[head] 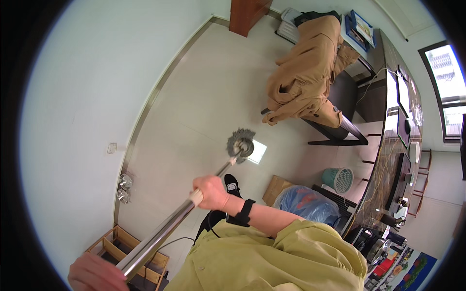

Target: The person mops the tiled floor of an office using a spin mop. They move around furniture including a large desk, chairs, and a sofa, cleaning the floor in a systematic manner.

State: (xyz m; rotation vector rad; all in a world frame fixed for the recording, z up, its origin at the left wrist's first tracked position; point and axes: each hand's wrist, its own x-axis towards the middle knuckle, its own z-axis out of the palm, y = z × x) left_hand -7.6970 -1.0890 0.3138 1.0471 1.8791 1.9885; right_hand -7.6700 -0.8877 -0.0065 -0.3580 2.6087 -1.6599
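A mop with a long shiny metal handle [156,232] slants across the view from the lower left to the middle. Its round grey mop head [240,143] rests on the pale tiled floor [182,105]. My right hand [210,192] is wrapped around the handle about midway, beside a light-coloured collar. Lower left, my left hand [95,274] grips the handle near its upper end, partly cut off by the picture's rim. A black shoe [232,183] shows just beyond my right hand, short of the mop head.
A black chair [344,94] draped with a brown coat [309,69] stands at right by a dark desk [386,160]. Nearby are a teal wastebasket [336,179], a bagged bundle [305,203] and a cardboard box [278,189]. Metal bowls [125,182] sit by the wall, a wooden rack [120,243] lower left.
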